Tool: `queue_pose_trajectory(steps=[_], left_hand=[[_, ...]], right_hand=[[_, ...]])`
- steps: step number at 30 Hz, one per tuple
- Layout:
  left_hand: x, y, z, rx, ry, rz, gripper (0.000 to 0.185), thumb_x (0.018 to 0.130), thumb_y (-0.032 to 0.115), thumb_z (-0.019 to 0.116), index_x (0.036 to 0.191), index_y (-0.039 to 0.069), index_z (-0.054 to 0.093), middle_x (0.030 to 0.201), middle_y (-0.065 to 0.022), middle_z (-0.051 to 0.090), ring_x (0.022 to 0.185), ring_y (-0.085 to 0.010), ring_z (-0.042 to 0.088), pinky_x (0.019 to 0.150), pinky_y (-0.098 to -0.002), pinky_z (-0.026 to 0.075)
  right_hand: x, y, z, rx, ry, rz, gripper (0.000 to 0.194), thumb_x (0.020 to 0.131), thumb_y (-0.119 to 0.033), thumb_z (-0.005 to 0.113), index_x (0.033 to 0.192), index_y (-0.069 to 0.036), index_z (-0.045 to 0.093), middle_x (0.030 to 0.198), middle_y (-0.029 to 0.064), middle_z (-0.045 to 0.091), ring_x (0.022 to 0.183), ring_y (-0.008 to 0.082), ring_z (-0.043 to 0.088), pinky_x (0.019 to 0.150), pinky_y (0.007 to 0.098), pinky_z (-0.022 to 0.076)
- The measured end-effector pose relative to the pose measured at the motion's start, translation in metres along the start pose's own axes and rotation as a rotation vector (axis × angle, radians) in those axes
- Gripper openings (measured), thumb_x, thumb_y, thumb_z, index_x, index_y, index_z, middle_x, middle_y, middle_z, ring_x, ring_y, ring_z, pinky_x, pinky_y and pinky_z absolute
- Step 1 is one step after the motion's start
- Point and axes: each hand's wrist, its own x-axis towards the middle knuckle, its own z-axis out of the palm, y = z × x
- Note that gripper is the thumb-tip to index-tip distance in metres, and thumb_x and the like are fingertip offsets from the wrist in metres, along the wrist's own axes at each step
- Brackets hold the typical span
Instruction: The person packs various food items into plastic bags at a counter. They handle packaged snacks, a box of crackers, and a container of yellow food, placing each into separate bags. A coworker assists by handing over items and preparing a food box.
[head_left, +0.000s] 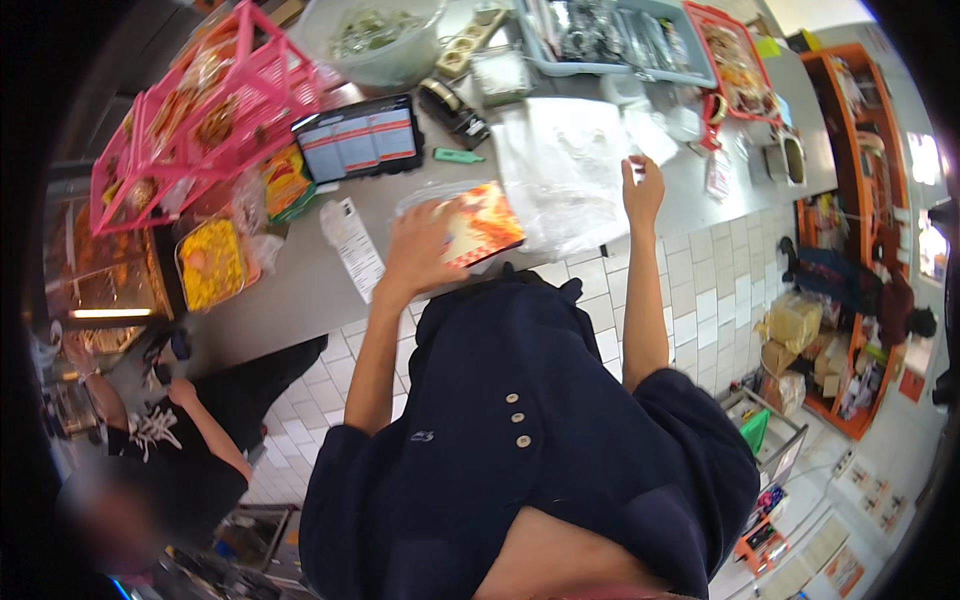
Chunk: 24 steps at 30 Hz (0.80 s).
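My left hand (424, 251) grips the left end of a printed cardboard food box (484, 225). Clear plastic film (439, 193) lies behind the box, near the counter's front edge. To its right a stack of white plastic bags (570, 165) is spread flat. My right hand (643, 191) hovers over the right side of these bags, thumb and forefinger curved with a gap between them; I see nothing held there. A printed paper receipt (354, 251) lies left of my left hand. Behind it a tablet (360, 139) leans with its screen lit, beside a green marker (457, 155).
Pink plastic baskets (281, 97) and a tray of yellow food (212, 262) crowd the left. Along the back stand a plastic tub (367, 71), a blue-grey bin (634, 73) and a red tape dispenser (712, 124). Another person (187, 465) works at left; someone stands far right.
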Motion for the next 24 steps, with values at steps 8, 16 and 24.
queue_pose_trajectory(steps=[8, 16, 24], left_hand=[[-0.073, -0.013, -0.043, -0.245, 0.247, -0.244, 0.102, 0.056, 0.024, 0.084, 0.15, 0.01, 0.047, 0.137, -0.0165, 0.055, 0.13, -0.0379, 0.051, 0.113, -0.0492, 0.037], [-0.151, -0.028, -0.053, -0.459, 0.496, -0.496, 0.099, 0.062, 0.015, 0.084, 0.153, 0.005, 0.043, 0.14, -0.0181, 0.055, 0.129, -0.0332, 0.054, 0.113, -0.043, 0.04], [-0.141, -0.022, -0.082, -0.046, 0.446, -0.448, 0.102, 0.058, 0.022, 0.084, 0.152, 0.011, 0.046, 0.141, -0.0202, 0.054, 0.13, -0.0401, 0.051, 0.112, -0.0485, 0.039]], right_hand=[[0.066, 0.081, 0.052, -0.25, 0.093, 0.013, 0.035, 0.081, -0.032, 0.085, 0.102, -0.006, 0.074, 0.114, 0.0136, 0.067, 0.11, 0.0344, 0.061, 0.093, 0.0462, 0.0504], [0.118, -0.039, -0.036, 0.23, 0.352, -0.056, 0.032, 0.102, -0.029, 0.066, 0.103, 0.002, 0.074, 0.099, 0.0172, 0.075, 0.092, 0.0282, 0.069, 0.086, 0.039, 0.051], [-0.118, -0.169, 0.066, 0.061, -0.962, -1.037, 0.036, 0.087, -0.015, 0.073, 0.122, -0.009, 0.066, 0.138, 0.009, 0.064, 0.136, 0.0305, 0.052, 0.12, 0.051, 0.0339]])
